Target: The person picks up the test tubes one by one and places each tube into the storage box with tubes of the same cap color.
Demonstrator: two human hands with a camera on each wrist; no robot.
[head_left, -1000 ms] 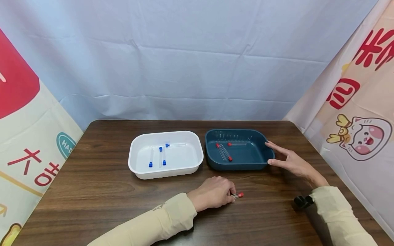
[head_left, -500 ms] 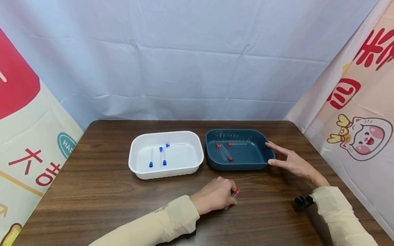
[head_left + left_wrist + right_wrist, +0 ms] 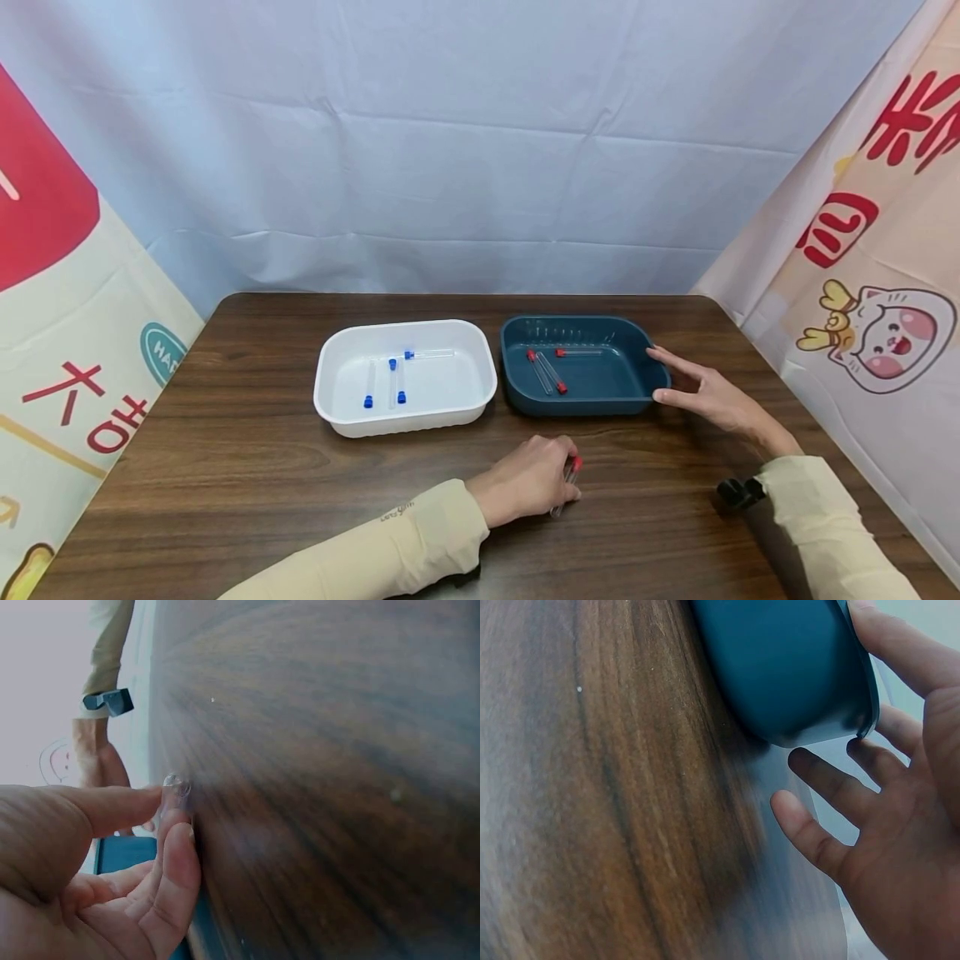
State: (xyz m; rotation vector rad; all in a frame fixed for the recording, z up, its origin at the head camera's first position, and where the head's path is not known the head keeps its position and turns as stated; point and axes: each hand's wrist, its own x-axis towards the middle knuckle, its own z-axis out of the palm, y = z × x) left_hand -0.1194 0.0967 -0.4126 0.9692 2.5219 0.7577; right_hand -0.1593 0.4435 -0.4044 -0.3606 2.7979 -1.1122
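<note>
My left hand (image 3: 528, 479) pinches clear red-capped test tubes (image 3: 576, 464) between thumb and fingers, close over the table. Their caps point toward the back. In the left wrist view two rounded glass ends (image 3: 177, 784) show at the fingertips. My right hand (image 3: 708, 396) rests at the right end of the dark blue tray (image 3: 577, 407), thumb and fingertips at its rim and the other fingers spread. Inside that tray lie three red-capped test tubes (image 3: 552, 372). To its left stands a white tray (image 3: 408, 423) with several blue-capped test tubes (image 3: 393, 383).
The brown wooden table (image 3: 247, 467) carries both trays side by side toward its back. A pale cloth (image 3: 480, 167) hangs behind it, with printed banners (image 3: 870, 308) at the sides. A black wrist device (image 3: 738, 493) sits by my right sleeve.
The left hand has turned the red-capped test tubes from pointing right to pointing toward the back, shifting slightly right. The right hand and both trays stay in place.
</note>
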